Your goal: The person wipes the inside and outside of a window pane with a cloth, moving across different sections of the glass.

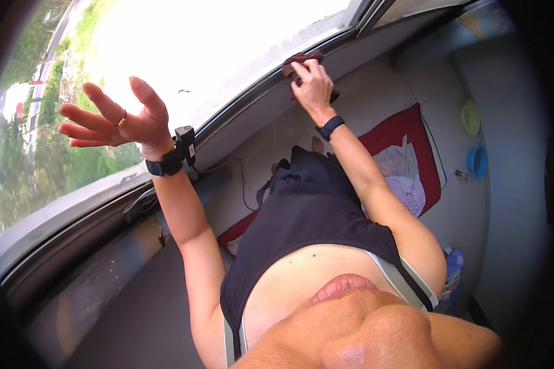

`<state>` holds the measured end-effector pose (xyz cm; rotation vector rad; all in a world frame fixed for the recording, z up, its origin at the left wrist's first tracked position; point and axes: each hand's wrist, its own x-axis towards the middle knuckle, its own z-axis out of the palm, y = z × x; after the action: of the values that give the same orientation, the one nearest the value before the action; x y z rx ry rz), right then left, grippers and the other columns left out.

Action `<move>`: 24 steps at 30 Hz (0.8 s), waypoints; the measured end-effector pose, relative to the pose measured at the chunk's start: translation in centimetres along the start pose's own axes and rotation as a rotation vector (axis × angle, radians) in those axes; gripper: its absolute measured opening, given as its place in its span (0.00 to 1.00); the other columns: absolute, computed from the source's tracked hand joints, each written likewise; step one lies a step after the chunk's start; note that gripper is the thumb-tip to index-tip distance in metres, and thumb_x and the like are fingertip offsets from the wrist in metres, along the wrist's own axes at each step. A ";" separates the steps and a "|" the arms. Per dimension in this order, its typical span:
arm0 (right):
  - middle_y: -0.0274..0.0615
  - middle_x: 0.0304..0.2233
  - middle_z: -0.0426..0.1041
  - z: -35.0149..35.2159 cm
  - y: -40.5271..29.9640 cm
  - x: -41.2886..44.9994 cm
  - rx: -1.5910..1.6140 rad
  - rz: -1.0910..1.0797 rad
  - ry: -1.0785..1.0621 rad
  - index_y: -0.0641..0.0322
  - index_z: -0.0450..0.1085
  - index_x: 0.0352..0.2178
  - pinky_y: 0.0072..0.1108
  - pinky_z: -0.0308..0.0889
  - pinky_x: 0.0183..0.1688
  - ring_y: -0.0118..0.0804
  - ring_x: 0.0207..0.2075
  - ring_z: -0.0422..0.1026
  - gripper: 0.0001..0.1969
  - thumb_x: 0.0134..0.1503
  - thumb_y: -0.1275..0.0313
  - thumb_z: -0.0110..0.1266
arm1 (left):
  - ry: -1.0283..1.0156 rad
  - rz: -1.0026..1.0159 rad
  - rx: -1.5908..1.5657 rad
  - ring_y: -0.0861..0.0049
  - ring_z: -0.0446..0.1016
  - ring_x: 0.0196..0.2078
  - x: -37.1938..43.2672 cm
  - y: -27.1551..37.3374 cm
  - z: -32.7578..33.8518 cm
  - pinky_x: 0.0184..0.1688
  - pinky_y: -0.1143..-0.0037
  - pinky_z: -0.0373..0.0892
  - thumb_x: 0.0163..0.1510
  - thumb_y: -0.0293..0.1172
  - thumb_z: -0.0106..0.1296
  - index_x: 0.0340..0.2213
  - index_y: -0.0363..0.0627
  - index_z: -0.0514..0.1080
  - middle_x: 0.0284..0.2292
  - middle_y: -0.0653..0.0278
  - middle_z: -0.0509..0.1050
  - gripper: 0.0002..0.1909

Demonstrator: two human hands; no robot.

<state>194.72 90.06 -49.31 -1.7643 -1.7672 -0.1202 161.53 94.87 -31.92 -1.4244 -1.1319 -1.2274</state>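
Note:
My right hand (313,87) grips a crumpled dark brown cloth (302,59) against the dark window frame (263,84), near the upper middle. A black band is round that wrist. My left hand (120,115) is raised at the left in front of the bright window (189,50), fingers spread and nothing held. Whether it touches the glass I cannot tell. It wears a thin red ring with a gold-coloured piece and a black strap on the wrist. A small black box (185,143) with a cable is beside this wrist, at the frame.
Below lies a red mat (394,122) with pale crumpled cloth (399,170) on it. A blue basin (477,162) and a pale yellow basin (470,117) are at the right by the wall. A thin cable (243,180) runs down from the window. Greenery shows outside.

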 end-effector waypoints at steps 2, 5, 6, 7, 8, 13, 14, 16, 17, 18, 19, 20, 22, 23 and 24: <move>0.34 0.35 0.69 1.9 -4.7 -2.3 0.057 -0.133 -0.103 0.46 0.78 0.38 0.32 0.70 0.38 0.41 0.38 0.72 0.18 0.42 0.70 0.66 | 0.012 0.008 -0.001 0.53 0.39 0.72 -0.8 -1.1 -0.5 0.69 0.52 0.25 0.59 0.51 0.49 0.61 0.51 0.64 0.68 0.50 0.51 0.32; 0.33 0.35 0.70 3.3 -7.6 -3.1 0.102 -0.219 -0.177 0.43 0.79 0.36 0.30 0.70 0.37 0.38 0.38 0.72 0.15 0.42 0.70 0.65 | -0.004 -0.044 -0.027 0.55 0.39 0.73 -2.5 -3.9 -1.2 0.70 0.53 0.25 0.56 0.50 0.50 0.60 0.55 0.66 0.68 0.51 0.51 0.32; 0.32 0.35 0.70 3.2 -7.6 -2.7 0.069 -0.232 -0.178 0.41 0.79 0.36 0.31 0.70 0.38 0.38 0.39 0.72 0.16 0.43 0.69 0.65 | -0.012 -0.072 -0.028 0.55 0.39 0.72 -3.0 -5.1 -1.6 0.70 0.53 0.25 0.55 0.51 0.51 0.60 0.56 0.67 0.68 0.52 0.51 0.32; 0.31 0.36 0.71 3.3 -7.4 -2.4 0.034 -0.241 -0.176 0.40 0.79 0.37 0.31 0.71 0.38 0.38 0.39 0.72 0.16 0.43 0.69 0.66 | 0.001 -0.063 -0.049 0.55 0.40 0.72 -3.3 -6.4 -1.7 0.70 0.53 0.24 0.55 0.52 0.50 0.60 0.56 0.67 0.68 0.52 0.52 0.33; 0.31 0.36 0.71 3.6 -7.2 -1.9 -0.016 -0.163 -0.158 0.40 0.79 0.37 0.31 0.71 0.38 0.39 0.39 0.72 0.16 0.43 0.69 0.66 | 0.020 -0.052 -0.060 0.54 0.40 0.72 -3.6 -8.0 -1.9 0.70 0.53 0.24 0.55 0.52 0.51 0.60 0.56 0.67 0.68 0.53 0.52 0.33; 0.33 0.36 0.71 7.8 -10.1 -1.5 -0.156 -0.031 -0.060 0.43 0.80 0.37 0.35 0.71 0.36 0.41 0.38 0.73 0.14 0.45 0.67 0.64 | 0.093 -0.074 -0.124 0.55 0.41 0.72 -5.8 -13.6 -1.0 0.70 0.52 0.24 0.54 0.53 0.50 0.60 0.61 0.67 0.67 0.56 0.55 0.32; 0.34 0.36 0.70 9.1 -11.7 -2.5 -0.132 -0.042 -0.046 0.45 0.80 0.37 0.34 0.71 0.36 0.41 0.38 0.73 0.15 0.44 0.67 0.65 | 0.109 -0.106 -0.148 0.55 0.42 0.72 -6.1 -14.2 -1.0 0.70 0.54 0.24 0.54 0.54 0.50 0.58 0.63 0.69 0.67 0.57 0.56 0.31; 0.35 0.35 0.69 10.9 -15.9 -4.7 -0.080 -0.078 -0.078 0.47 0.79 0.38 0.34 0.71 0.35 0.41 0.37 0.73 0.18 0.42 0.66 0.66 | 0.098 -0.084 -0.116 0.56 0.41 0.72 -7.1 -16.0 -1.5 0.70 0.53 0.25 0.55 0.55 0.50 0.58 0.60 0.69 0.67 0.55 0.55 0.31; 0.36 0.34 0.68 11.9 -18.3 -5.8 -0.051 -0.087 -0.101 0.47 0.79 0.38 0.33 0.71 0.35 0.41 0.37 0.73 0.18 0.41 0.66 0.67 | 0.095 -0.055 -0.097 0.57 0.41 0.72 -7.4 -16.6 -1.7 0.70 0.53 0.26 0.56 0.56 0.51 0.59 0.57 0.68 0.67 0.54 0.53 0.32; 0.37 0.34 0.68 12.8 -21.0 -6.9 -0.017 -0.090 -0.130 0.48 0.79 0.37 0.33 0.71 0.35 0.42 0.36 0.73 0.17 0.42 0.66 0.66 | 0.105 -0.065 -0.102 0.57 0.41 0.72 -7.8 -17.1 -1.9 0.70 0.52 0.26 0.55 0.56 0.51 0.58 0.58 0.68 0.67 0.55 0.54 0.32; 0.37 0.34 0.67 14.0 -23.1 -8.1 0.009 -0.080 -0.141 0.52 0.78 0.39 0.33 0.71 0.35 0.42 0.36 0.74 0.19 0.41 0.69 0.66 | 0.103 -0.069 -0.104 0.57 0.41 0.72 -8.2 -17.7 -2.2 0.70 0.52 0.26 0.55 0.56 0.51 0.58 0.58 0.68 0.67 0.55 0.54 0.32; 0.37 0.33 0.67 14.7 -25.2 -9.1 0.028 -0.105 -0.189 0.53 0.78 0.40 0.32 0.71 0.35 0.42 0.36 0.74 0.19 0.41 0.69 0.66 | 0.097 -0.077 -0.109 0.57 0.41 0.72 -8.7 -18.3 -2.6 0.70 0.52 0.26 0.55 0.56 0.52 0.58 0.59 0.69 0.67 0.55 0.54 0.32; 0.37 0.34 0.68 16.4 -28.2 -10.9 0.055 -0.183 -0.235 0.52 0.78 0.40 0.31 0.71 0.36 0.40 0.37 0.74 0.20 0.41 0.68 0.66 | 0.090 -0.087 -0.122 0.57 0.41 0.72 -9.4 -19.4 -3.2 0.70 0.52 0.26 0.54 0.56 0.52 0.58 0.59 0.69 0.67 0.55 0.54 0.32; 0.37 0.34 0.68 17.2 -29.0 -11.6 0.059 -0.223 -0.244 0.52 0.78 0.40 0.31 0.72 0.36 0.39 0.37 0.74 0.20 0.41 0.69 0.66 | 0.073 -0.100 -0.132 0.57 0.41 0.72 -9.7 -19.9 -3.5 0.70 0.52 0.25 0.54 0.55 0.53 0.57 0.60 0.70 0.67 0.55 0.54 0.31; 0.37 0.34 0.68 17.5 -29.6 -11.8 0.058 -0.224 -0.243 0.52 0.78 0.40 0.31 0.72 0.36 0.39 0.37 0.74 0.20 0.41 0.69 0.66 | 0.058 -0.111 -0.138 0.57 0.41 0.72 -9.9 -20.8 -3.9 0.70 0.52 0.25 0.54 0.55 0.53 0.57 0.60 0.70 0.67 0.55 0.55 0.31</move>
<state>159.76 85.33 -58.29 -1.5893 -2.1181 0.0556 139.64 93.70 -39.95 -1.4331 -1.1173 -1.4400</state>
